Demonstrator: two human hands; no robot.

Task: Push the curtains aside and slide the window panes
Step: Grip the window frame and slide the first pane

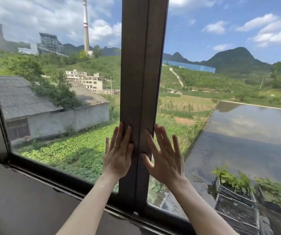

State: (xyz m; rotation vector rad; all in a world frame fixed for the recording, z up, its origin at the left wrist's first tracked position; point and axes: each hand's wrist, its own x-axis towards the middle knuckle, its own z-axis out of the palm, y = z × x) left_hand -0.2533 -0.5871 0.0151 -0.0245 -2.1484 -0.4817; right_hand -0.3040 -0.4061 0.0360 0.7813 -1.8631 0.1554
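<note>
The two dark brown upright window stiles (141, 82) overlap at the centre of the frame and run from top to bottom, with the clear glass window panes (60, 102) stretching to either side. No curtain shows, so that step seems finished and sliding the panes is the step in hand. The left hand (118, 156) and right hand (166, 161) lie flat against the stiles at lower centre, fingers (121, 133) straight and spread, gripping nothing. The next move likely calls for a steady sideways push along the dark bottom track (55, 177); which way cannot be told.
</note>
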